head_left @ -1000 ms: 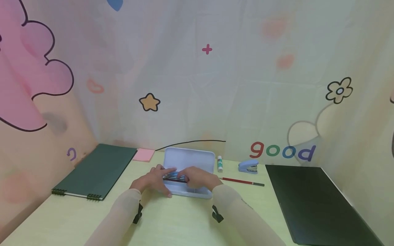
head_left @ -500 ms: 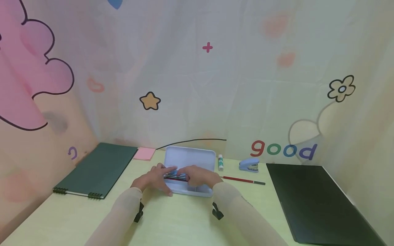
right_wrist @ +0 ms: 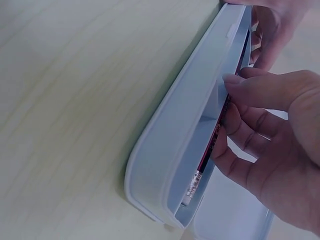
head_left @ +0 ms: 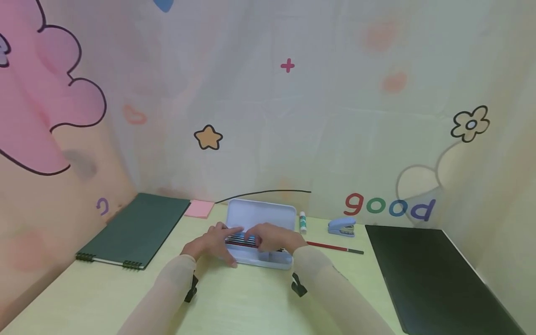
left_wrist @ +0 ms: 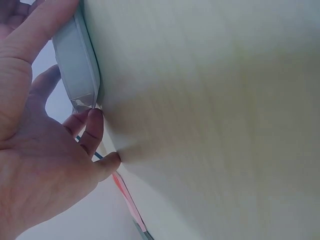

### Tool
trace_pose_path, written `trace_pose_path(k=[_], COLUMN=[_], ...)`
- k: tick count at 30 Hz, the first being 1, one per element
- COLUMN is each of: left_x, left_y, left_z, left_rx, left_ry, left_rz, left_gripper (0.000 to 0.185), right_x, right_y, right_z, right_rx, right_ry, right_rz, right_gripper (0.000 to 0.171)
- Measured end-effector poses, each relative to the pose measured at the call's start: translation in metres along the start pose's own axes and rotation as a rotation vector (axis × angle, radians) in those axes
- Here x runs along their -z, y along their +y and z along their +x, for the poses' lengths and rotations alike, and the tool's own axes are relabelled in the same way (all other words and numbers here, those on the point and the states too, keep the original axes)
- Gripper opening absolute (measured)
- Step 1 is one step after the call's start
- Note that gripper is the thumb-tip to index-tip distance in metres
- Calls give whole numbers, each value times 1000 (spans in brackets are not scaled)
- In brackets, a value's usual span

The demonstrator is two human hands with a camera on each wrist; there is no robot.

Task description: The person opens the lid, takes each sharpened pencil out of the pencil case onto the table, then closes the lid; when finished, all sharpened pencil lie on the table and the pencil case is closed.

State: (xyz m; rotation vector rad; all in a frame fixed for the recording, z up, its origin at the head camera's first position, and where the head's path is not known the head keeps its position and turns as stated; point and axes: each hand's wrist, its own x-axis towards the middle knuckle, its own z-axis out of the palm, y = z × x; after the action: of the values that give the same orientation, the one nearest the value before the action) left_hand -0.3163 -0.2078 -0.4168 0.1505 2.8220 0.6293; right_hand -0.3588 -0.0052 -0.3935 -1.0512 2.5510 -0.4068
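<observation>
A pale blue pencil case point(head_left: 261, 209) lies with its lid up, several pencils point(head_left: 240, 240) side by side inside. My left hand point(head_left: 213, 239) holds the case's left end, thumb along the front and index finger reaching over the pencils. In the left wrist view the smaller fingers point(left_wrist: 92, 132) bend at the end of the case. My right hand point(head_left: 272, 237) reaches into the case from the right. Its thumb and fingers pinch a dark red and black pencil point(right_wrist: 212, 142) in the right wrist view. That pencil's metal and white eraser end points right, inside the case.
Behind the case's right side stand a glue stick point(head_left: 303, 222) and a blue stapler point(head_left: 341, 226). A red pencil point(head_left: 335, 246) lies to the right. A green spiral notebook point(head_left: 134, 232) and pink sticky notes point(head_left: 199, 209) are left; a black board point(head_left: 435, 279) is far right.
A pencil's eraser end now shows below my right hand in the case, where earlier frames do not show it. Both hands stay at the case; the head view has shifted slightly.
</observation>
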Motion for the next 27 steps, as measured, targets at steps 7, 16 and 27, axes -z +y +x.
trace_pose_path(k=[7,16,27], left_x=[0,4,-2], left_y=[1,-2,-5], left_z=[1,1,2], left_rx=[4,-2,-16], left_ry=[8,20,8], left_rz=[-1,10,-8], left_gripper=[99,99,99], right_x=[3,4,-2], right_y=[-3,-7,1], right_z=[-2,1,1], right_rx=[-15,-30,6], right_ry=[-14,-12,-16], right_rz=[-12,-65,-39], right_gripper=[46,48,48])
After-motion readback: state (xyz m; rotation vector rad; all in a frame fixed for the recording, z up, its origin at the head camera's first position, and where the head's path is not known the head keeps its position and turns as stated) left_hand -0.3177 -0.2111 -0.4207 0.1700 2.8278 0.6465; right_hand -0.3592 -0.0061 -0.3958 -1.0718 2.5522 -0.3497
